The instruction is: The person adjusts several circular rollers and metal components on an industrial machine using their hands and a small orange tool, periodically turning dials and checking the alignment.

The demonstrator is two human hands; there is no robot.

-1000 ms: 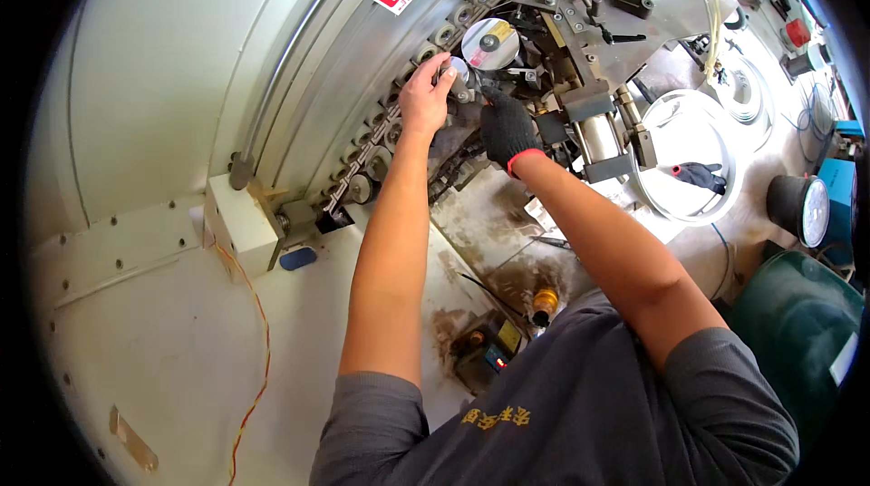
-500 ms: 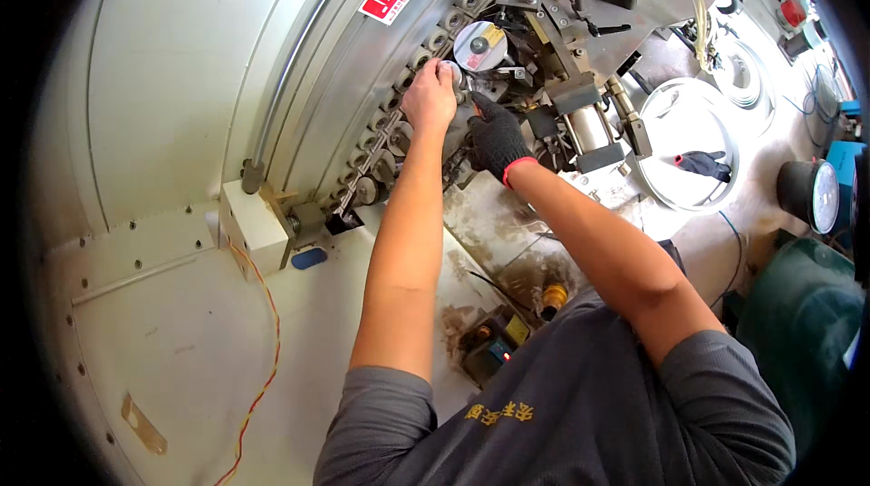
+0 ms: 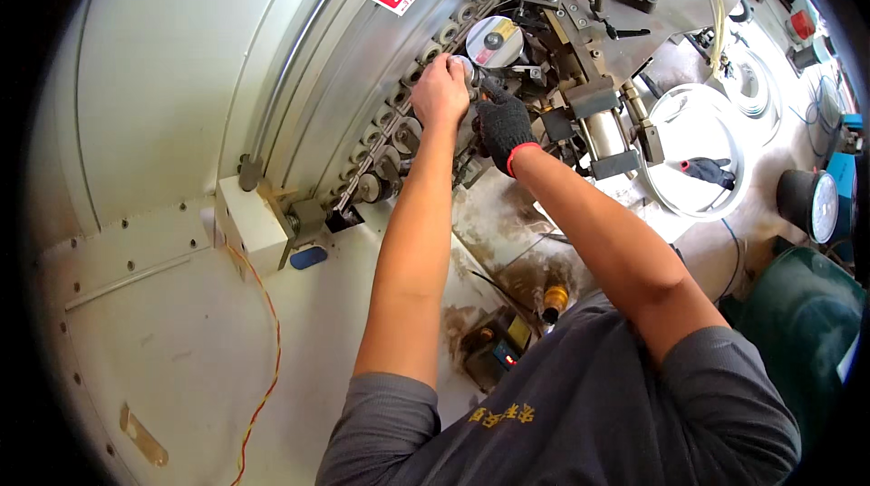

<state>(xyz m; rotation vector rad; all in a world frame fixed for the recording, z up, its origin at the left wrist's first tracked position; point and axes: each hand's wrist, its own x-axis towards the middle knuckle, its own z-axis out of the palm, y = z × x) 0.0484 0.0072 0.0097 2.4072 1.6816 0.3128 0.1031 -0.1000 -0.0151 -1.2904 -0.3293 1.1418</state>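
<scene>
Small pale roller (image 3: 468, 68) just right of curled left hand (image 3: 441, 92), up-left of gloved right hand (image 3: 504, 128); left nearer. Roller axis unclear; cannot tell if either pinches.

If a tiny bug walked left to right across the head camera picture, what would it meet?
Twisted red-and-yellow wire, blue oval, bare left grip, black-gloved right grip, loose dark glove, black bucket-like container.
</scene>
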